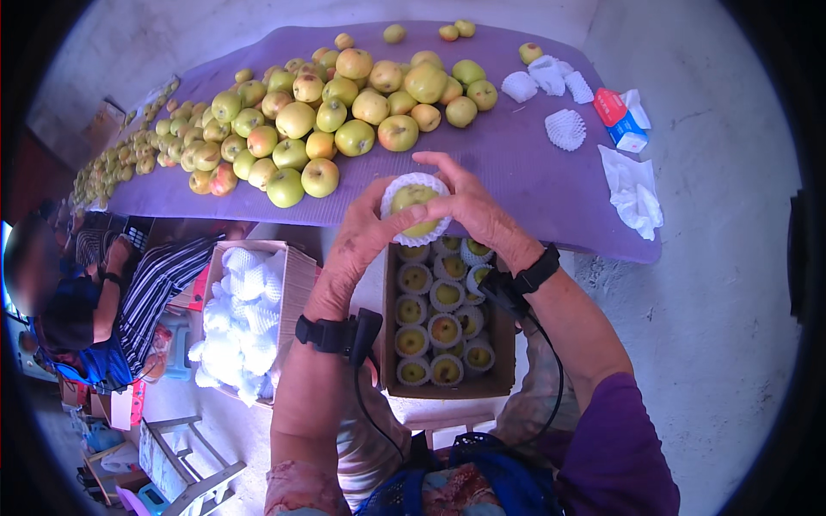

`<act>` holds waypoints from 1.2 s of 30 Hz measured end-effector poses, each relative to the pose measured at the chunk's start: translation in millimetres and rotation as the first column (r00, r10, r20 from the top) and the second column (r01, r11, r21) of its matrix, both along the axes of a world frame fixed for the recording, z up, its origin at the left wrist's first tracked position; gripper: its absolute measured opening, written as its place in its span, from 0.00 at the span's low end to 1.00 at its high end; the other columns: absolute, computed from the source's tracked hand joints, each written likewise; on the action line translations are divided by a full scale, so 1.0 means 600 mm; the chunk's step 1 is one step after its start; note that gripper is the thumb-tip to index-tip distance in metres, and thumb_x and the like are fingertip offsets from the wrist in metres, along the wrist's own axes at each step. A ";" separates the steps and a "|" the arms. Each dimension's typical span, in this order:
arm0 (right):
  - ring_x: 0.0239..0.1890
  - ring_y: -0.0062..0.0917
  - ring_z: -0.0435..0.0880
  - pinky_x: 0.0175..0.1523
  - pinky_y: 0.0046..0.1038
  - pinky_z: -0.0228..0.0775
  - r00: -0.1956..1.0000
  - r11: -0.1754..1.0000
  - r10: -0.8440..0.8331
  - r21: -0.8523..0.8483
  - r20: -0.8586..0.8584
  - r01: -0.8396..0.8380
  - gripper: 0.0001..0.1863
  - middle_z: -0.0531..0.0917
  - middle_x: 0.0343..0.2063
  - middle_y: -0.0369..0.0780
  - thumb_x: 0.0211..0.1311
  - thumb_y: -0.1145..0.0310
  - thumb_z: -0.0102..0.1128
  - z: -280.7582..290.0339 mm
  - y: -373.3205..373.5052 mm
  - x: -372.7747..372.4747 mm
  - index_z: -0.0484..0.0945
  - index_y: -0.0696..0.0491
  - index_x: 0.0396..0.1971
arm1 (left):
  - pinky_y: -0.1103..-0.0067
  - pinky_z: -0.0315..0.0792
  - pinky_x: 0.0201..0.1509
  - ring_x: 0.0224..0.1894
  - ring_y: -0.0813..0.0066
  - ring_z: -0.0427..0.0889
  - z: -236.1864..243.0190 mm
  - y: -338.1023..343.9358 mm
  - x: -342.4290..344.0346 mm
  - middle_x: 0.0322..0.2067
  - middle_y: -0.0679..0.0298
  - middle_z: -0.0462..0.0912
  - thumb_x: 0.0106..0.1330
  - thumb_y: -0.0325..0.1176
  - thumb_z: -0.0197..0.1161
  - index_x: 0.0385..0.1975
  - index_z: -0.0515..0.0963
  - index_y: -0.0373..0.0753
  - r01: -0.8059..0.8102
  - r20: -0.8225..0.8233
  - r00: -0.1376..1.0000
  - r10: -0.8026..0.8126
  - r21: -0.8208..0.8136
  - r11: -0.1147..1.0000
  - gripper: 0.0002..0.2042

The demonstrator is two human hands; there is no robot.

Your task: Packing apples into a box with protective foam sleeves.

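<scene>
Netted apple [408,198] near bare table edge [594,244]

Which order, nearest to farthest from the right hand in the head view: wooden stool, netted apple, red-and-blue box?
1. Netted apple: against the right hand, on its left side.
2. Red-and-blue box: ahead and right, on the purple table.
3. Wooden stool: low on the far left, on the floor.

Through my remote feed I see a yellow-green apple [405,199] in white netting [416,180] within the grip. Beyond it, green and yellow apples [295,120], some blushed red, on a purple mat [516,163]; to its left, dark-and-white striped cloth [163,284]; to its right, a red, blue and white box [618,116].
</scene>
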State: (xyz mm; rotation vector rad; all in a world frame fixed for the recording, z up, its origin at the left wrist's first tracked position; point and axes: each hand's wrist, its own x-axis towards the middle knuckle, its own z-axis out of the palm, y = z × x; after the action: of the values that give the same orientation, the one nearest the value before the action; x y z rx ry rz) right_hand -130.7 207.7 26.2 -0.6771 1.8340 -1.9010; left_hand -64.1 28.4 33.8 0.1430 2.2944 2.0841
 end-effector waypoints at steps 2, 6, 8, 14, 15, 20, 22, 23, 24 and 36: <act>0.51 0.28 0.74 0.56 0.28 0.67 0.999 0.999 0.033 -0.015 0.019 -0.033 0.39 0.73 0.48 0.44 0.47 0.71 0.65 0.003 0.001 0.000 0.59 0.56 0.62 | 0.77 0.70 0.51 0.48 0.76 0.75 0.000 -0.002 0.001 0.45 0.63 0.77 0.58 0.43 0.67 0.55 0.69 0.35 0.006 0.040 0.999 -0.007 0.032 0.999 0.28; 0.51 0.27 0.74 0.54 0.29 0.69 0.990 0.998 0.050 -0.048 0.132 -0.044 0.38 0.73 0.49 0.44 0.51 0.68 0.65 0.017 0.005 0.007 0.59 0.55 0.62 | 0.78 0.72 0.50 0.49 0.74 0.77 -0.003 -0.002 0.003 0.46 0.61 0.77 0.58 0.41 0.67 0.55 0.69 0.36 -0.046 0.153 0.988 -0.005 0.329 0.943 0.27; 0.51 0.27 0.74 0.53 0.29 0.70 0.993 0.999 0.043 -0.036 0.114 -0.039 0.37 0.74 0.49 0.44 0.53 0.67 0.65 0.018 0.010 0.005 0.59 0.56 0.62 | 0.77 0.74 0.49 0.48 0.73 0.78 -0.004 0.002 0.002 0.46 0.61 0.77 0.57 0.38 0.67 0.55 0.69 0.36 -0.096 0.160 0.987 0.030 0.420 0.903 0.26; 0.45 0.25 0.79 0.42 0.24 0.75 0.986 0.998 0.031 -0.057 0.166 -0.022 0.33 0.77 0.46 0.44 0.54 0.65 0.67 0.014 0.005 0.014 0.63 0.58 0.58 | 0.72 0.77 0.46 0.47 0.69 0.78 -0.010 0.006 -0.005 0.48 0.59 0.75 0.57 0.37 0.66 0.57 0.65 0.36 -0.143 0.142 0.987 0.077 0.545 0.826 0.28; 0.43 0.24 0.79 0.41 0.23 0.76 0.987 0.997 0.030 -0.072 0.156 -0.019 0.32 0.78 0.45 0.44 0.54 0.66 0.66 0.011 0.007 0.014 0.64 0.59 0.58 | 0.72 0.76 0.47 0.47 0.69 0.78 -0.008 0.006 -0.006 0.48 0.59 0.75 0.56 0.36 0.66 0.56 0.65 0.36 -0.125 0.152 0.987 0.049 0.539 0.833 0.28; 0.43 0.24 0.79 0.42 0.23 0.76 0.989 0.996 0.032 -0.088 0.145 -0.019 0.30 0.79 0.43 0.44 0.56 0.66 0.66 0.015 0.010 0.012 0.65 0.58 0.57 | 0.72 0.74 0.50 0.48 0.69 0.77 -0.014 -0.003 -0.011 0.47 0.59 0.75 0.54 0.34 0.67 0.55 0.66 0.35 -0.108 0.168 0.986 0.021 0.532 0.840 0.28; 0.42 0.23 0.79 0.42 0.23 0.76 0.987 0.995 0.018 -0.096 0.162 -0.002 0.30 0.79 0.42 0.44 0.56 0.66 0.66 0.014 0.009 0.009 0.65 0.58 0.56 | 0.71 0.72 0.53 0.49 0.69 0.77 -0.016 -0.004 -0.010 0.46 0.59 0.75 0.54 0.33 0.67 0.54 0.66 0.35 -0.130 0.153 0.987 0.049 0.587 0.799 0.27; 0.41 0.23 0.80 0.41 0.23 0.77 0.992 0.996 -0.012 -0.084 0.126 0.023 0.28 0.79 0.42 0.43 0.57 0.67 0.65 0.008 0.010 0.006 0.66 0.59 0.55 | 0.71 0.72 0.53 0.49 0.69 0.77 -0.016 -0.002 -0.009 0.46 0.59 0.75 0.54 0.33 0.67 0.54 0.66 0.35 -0.130 0.153 0.987 0.049 0.587 0.799 0.27; 0.40 0.23 0.80 0.40 0.23 0.77 0.995 0.996 -0.041 -0.074 0.089 0.048 0.26 0.79 0.41 0.43 0.57 0.67 0.64 0.004 0.009 0.004 0.67 0.59 0.54 | 0.71 0.72 0.53 0.48 0.69 0.77 -0.016 0.001 -0.009 0.46 0.59 0.75 0.53 0.33 0.67 0.54 0.66 0.34 -0.141 0.143 0.987 0.070 0.589 0.796 0.27; 0.30 0.18 0.81 0.32 0.20 0.77 0.987 0.988 -0.141 -0.069 -0.073 0.136 0.14 0.81 0.33 0.41 0.58 0.75 0.56 -0.008 0.001 0.003 0.76 0.62 0.44 | 0.73 0.72 0.52 0.47 0.71 0.77 -0.015 0.010 -0.006 0.45 0.61 0.77 0.55 0.33 0.64 0.52 0.68 0.35 -0.222 0.127 0.975 0.183 0.481 0.848 0.24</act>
State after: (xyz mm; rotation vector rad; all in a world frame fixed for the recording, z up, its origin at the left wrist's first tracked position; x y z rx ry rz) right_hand -129.0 208.5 21.2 -0.6682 1.9200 -2.0570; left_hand -68.0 34.7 24.8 -0.1749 1.7464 2.6915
